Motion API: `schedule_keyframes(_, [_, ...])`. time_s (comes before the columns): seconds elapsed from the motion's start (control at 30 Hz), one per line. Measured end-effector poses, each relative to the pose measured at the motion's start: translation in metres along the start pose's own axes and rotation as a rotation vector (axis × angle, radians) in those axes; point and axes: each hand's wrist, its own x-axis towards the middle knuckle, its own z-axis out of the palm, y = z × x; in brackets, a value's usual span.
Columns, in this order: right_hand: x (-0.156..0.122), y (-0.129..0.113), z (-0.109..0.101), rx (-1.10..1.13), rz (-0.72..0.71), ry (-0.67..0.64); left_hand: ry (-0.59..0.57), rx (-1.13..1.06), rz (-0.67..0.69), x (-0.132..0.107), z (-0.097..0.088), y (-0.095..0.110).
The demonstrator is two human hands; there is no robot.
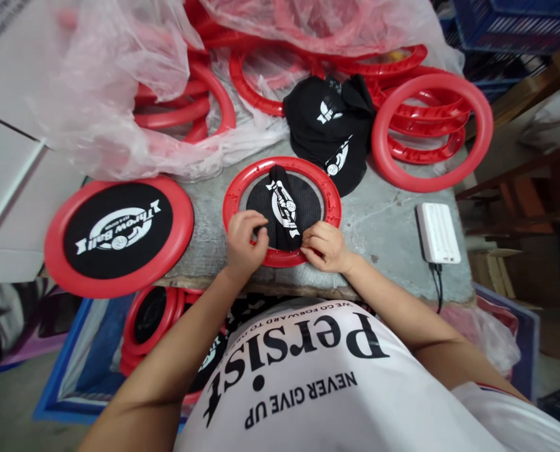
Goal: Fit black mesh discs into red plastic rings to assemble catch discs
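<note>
In front of me on the grey tabletop lies a red plastic ring (282, 258) with a black mesh disc (311, 201) inside it. A black cloth piece (280, 182) with a white "Throw Ball" print lies folded into a narrow strip across the mesh. My left hand (246, 243) is at the ring's near left side, fingers curled and thumb drawn in towards them. At the near right side, my right hand (326, 246) pinches at the inner rim by the cloth. What lies between the fingertips of either hand is too small to make out.
A covered red disc (120, 232) sits at the table's left. Behind are black cloth covers (312, 129), loose red rings (480, 125) and clear plastic bags (120, 75) of rings. A white power bank (437, 232) with a cable lies right. Below, a blue crate (68, 376) holds more discs.
</note>
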Motion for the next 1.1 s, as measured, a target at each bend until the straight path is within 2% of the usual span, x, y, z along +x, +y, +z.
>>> schedule_keyframes(0.07, [0.001, 0.000, 0.001, -0.019, 0.024, 0.025, 0.040, 0.095, -0.096, 0.022, 0.000, -0.022])
schedule_keyframes(0.13, [0.002, 0.001, 0.002, -0.045, 0.056, 0.069, 0.013, 0.185, -0.175, 0.045, 0.003, -0.050])
schedule_keyframes(0.23, [0.001, 0.002, 0.000, -0.122, 0.145, 0.161, -0.184, 0.248, -0.292, 0.072, 0.008, -0.085])
schedule_keyframes(0.3, [-0.003, 0.003, -0.003, -0.195, 0.251, 0.212, -0.349, 0.264, -0.363, 0.082, 0.008, -0.092])
schedule_keyframes(0.4, [-0.014, 0.007, -0.013, -0.327, 0.440, 0.166, -0.504, 0.349, -0.422, 0.084, -0.006, -0.075])
schedule_keyframes(0.47, [-0.021, 0.012, -0.024, -0.393, 0.556, 0.072, -0.600, 0.463, -0.438, 0.078, -0.021, -0.051])
schedule_keyframes(0.53, [-0.024, 0.021, -0.036, -0.411, 0.643, -0.011, -0.769, 0.593, -0.469, 0.069, -0.038, -0.021])
schedule_keyframes(0.6, [-0.021, 0.034, -0.048, -0.374, 0.687, -0.088, -0.989, 0.634, -0.451, 0.058, -0.053, 0.009])
schedule_keyframes(0.67, [-0.011, 0.048, -0.055, -0.294, 0.692, -0.177, -1.201, 0.583, -0.423, 0.046, -0.063, 0.038])
schedule_keyframes(0.73, [0.002, 0.061, -0.057, -0.212, 0.669, -0.239, -1.310, 0.519, -0.402, 0.035, -0.069, 0.062])
schedule_keyframes(0.83, [0.024, 0.072, -0.051, -0.161, 0.635, -0.272, -1.385, 0.366, -0.360, 0.027, -0.071, 0.086])
schedule_keyframes(0.93, [0.042, 0.070, -0.042, -0.209, 0.605, -0.309, -1.406, 0.271, -0.323, 0.030, -0.069, 0.089])
schedule_keyframes(1.0, [0.051, 0.063, -0.037, -0.296, 0.557, -0.310, -1.322, 0.285, -0.346, 0.036, -0.065, 0.081])
schedule_keyframes(1.1, [0.059, 0.053, -0.028, -0.439, 0.460, -0.308, -1.079, 0.281, -0.396, 0.048, -0.048, 0.060])
